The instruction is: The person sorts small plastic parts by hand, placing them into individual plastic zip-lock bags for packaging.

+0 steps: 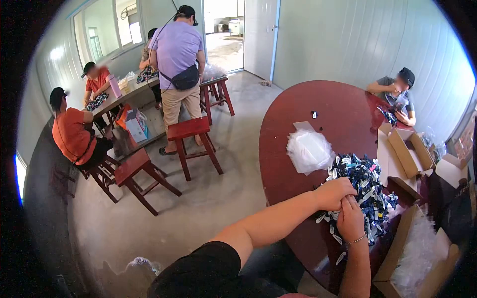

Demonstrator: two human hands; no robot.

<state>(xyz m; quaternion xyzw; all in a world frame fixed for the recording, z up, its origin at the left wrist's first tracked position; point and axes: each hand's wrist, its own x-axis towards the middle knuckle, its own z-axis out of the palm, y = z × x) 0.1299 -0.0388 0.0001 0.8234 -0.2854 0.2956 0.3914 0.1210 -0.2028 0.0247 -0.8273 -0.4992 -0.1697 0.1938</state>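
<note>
My left hand (pixel 336 193) and my right hand (pixel 351 219) meet over the near part of a pile of small hair clips (pixel 370 186). The clips are slim and teardrop-shaped, mostly navy, black and white, with a few brighter ones. Both hands are closed, their fingertips pressed together. Whatever is between the fingers is hidden. A beaded bracelet (pixel 357 240) circles my right wrist. Just beyond my left hand lies a stack of clear plastic bags (pixel 310 150) on the dark red round table (pixel 283 119).
Open cardboard boxes (pixel 405 151) stand right of the pile; a nearer box (pixel 397 248) holds clear plastic bags. Across the table sits a person (pixel 397 97) handling clips. Red stools (pixel 189 129) stand to the left, where other people work at a long table (pixel 126 92).
</note>
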